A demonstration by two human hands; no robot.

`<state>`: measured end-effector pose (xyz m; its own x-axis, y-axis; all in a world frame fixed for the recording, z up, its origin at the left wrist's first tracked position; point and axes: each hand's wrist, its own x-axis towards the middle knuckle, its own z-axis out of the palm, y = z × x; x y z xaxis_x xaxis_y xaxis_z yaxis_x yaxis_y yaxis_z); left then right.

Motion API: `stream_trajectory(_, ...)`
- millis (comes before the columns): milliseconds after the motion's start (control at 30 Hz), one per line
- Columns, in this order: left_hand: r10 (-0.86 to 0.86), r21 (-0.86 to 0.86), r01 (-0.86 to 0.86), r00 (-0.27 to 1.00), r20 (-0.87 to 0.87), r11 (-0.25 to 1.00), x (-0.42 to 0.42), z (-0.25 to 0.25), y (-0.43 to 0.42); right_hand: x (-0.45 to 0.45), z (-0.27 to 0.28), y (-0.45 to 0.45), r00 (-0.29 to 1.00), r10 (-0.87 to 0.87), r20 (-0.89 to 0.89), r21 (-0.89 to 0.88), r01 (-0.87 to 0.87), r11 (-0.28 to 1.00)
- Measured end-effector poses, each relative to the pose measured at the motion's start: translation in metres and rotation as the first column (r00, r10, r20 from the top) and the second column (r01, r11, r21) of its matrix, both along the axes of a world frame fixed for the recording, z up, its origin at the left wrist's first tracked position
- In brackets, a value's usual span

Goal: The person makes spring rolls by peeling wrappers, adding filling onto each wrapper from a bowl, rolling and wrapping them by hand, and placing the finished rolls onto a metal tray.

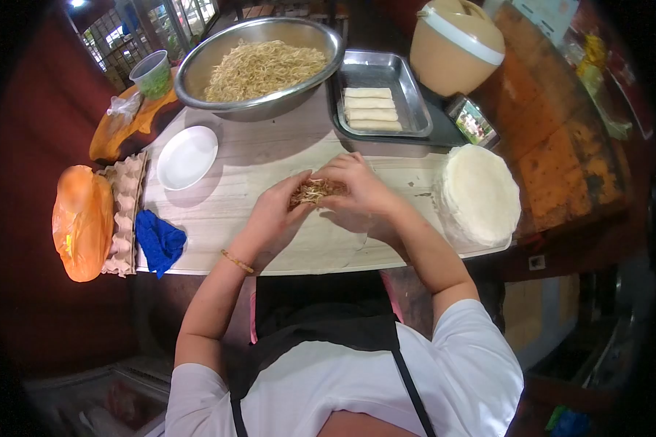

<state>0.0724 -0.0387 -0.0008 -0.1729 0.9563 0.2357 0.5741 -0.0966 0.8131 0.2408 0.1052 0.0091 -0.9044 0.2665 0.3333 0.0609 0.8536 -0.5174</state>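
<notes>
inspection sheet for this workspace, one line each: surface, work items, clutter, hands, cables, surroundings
surface: pale table, wood-grain pattern
work items: sprouts in bowl; rolls in tray; wrapper stack at right; filling between hands
clutter: white dish, blue cloth, egg carton and orange bag at left; phone beyond wrapper stack
hands: left hand and right hand bare, curved around filling from either side
cables: nothing seen
surroundings: brown wooden surface at right; tan container beside tray; greens tub far left
</notes>
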Motion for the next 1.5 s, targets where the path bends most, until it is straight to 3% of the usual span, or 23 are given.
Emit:
stream_trajectory(67,-0.005,-0.012,0.005,1.0,0.006,1.0,-0.001,0.001,0.0,-0.002,-0.005,0.004,0.999,0.004,-0.048,0.009,-0.003,1.0)
stream_trajectory(133,-0.017,-0.023,0.017,1.0,0.013,1.0,-0.001,0.001,0.0,-0.004,-0.013,0.009,0.996,0.075,-0.053,0.144,-0.067,0.987)
stream_trajectory(233,-0.058,0.021,0.059,0.997,-0.056,0.998,-0.005,0.001,0.002,-0.002,-0.014,0.009,0.998,0.04,-0.054,0.088,-0.035,0.996)
stream_trajectory(300,-0.061,0.156,0.108,0.958,-0.282,0.982,-0.01,0.0,0.005,0.0,-0.008,0.004,0.997,-0.019,-0.069,0.052,0.022,0.998)
stream_trajectory(333,-0.057,0.155,0.104,0.958,-0.281,0.982,-0.01,-0.002,0.006,0.0,-0.007,0.002,0.993,-0.079,-0.082,0.016,0.08,0.997)
stream_trajectory(400,-0.094,0.099,0.106,0.988,-0.119,0.989,-0.007,-0.005,0.009,0.002,-0.008,0.005,0.995,-0.084,-0.045,0.05,0.086,0.995)
stream_trajectory(467,-0.098,0.051,0.102,0.993,-0.066,0.994,-0.005,-0.015,0.013,0.004,-0.008,0.005,0.995,-0.1,-0.01,0.086,0.1,0.991)
stream_trajectory(533,-0.099,0.003,0.099,0.995,-0.01,0.995,0.002,-0.011,0.015,0.007,0.008,-0.003,0.987,-0.096,0.126,-0.078,0.106,0.991)
stream_trajectory(600,-0.052,-0.035,0.054,0.996,0.066,0.998,0.008,-0.005,0.013,0.005,0.002,0.002,0.989,-0.08,0.121,-0.09,0.091,0.992)
stream_trajectory(667,-0.05,-0.044,0.053,0.997,0.06,0.998,0.008,-0.003,0.012,0.003,-0.005,0.006,0.991,-0.061,0.116,-0.101,0.073,0.992)
stream_trajectory(733,-0.047,-0.049,0.05,0.997,0.053,0.998,0.004,-0.005,0.012,0.003,-0.007,0.01,0.997,-0.032,0.065,0.004,0.032,0.999)
stream_trajectory(800,-0.102,0.09,0.111,0.989,-0.105,0.99,-0.005,-0.009,0.012,0.003,-0.008,0.01,1.0,-0.026,0.012,0.015,0.026,1.0)
stream_trajectory(833,-0.101,0.089,0.11,0.989,-0.105,0.99,-0.008,-0.007,0.009,0.003,-0.008,0.009,0.999,-0.022,-0.039,0.025,0.023,0.999)
stream_trajectory(933,-0.085,0.067,0.098,0.98,-0.183,0.993,-0.015,-0.007,0.0,0.001,-0.007,0.005,0.996,0.004,-0.093,-0.066,-0.01,0.998)
stream_trajectory(967,-0.086,0.085,0.099,0.986,-0.146,0.991,-0.018,-0.011,-0.001,0.0,-0.008,0.003,0.996,0.003,-0.094,-0.069,-0.01,0.998)
stream_trajectory(1033,-0.084,0.104,0.095,0.99,-0.11,0.99,-0.017,-0.009,-0.005,-0.004,-0.009,0.0,0.995,0.064,0.074,-0.113,-0.056,0.992)
stream_trajectory(1100,-0.083,-0.068,0.089,0.993,0.079,0.994,-0.012,-0.006,-0.007,-0.009,-0.016,0.002,0.996,0.075,0.056,-0.121,-0.068,0.99)
stream_trajectory(1267,-0.065,-0.068,0.069,0.996,0.06,0.995,-0.009,-0.004,-0.008,-0.009,-0.019,0.003,0.99,0.085,0.112,-0.11,-0.073,0.991)
stream_trajectory(1367,-0.092,-0.018,0.091,0.994,-0.063,0.996,-0.018,-0.009,-0.007,-0.006,-0.014,0.0,0.998,0.063,0.022,-0.069,-0.062,0.996)
stream_trajectory(1400,-0.119,0.026,0.124,0.984,-0.136,0.992,-0.022,-0.009,-0.007,-0.004,-0.012,0.001,0.999,0.031,-0.04,-0.133,-0.036,0.99)
stream_trajectory(1467,-0.081,0.069,0.084,0.996,-0.045,0.994,-0.025,-0.009,-0.012,0.0,-0.007,0.004,0.995,0.0,-0.096,-0.197,-0.019,0.98)
stream_trajectory(1500,-0.049,0.107,0.044,0.998,0.047,0.993,-0.026,-0.007,-0.014,0.002,-0.001,0.009,0.984,-0.113,-0.135,-0.244,0.077,0.967)
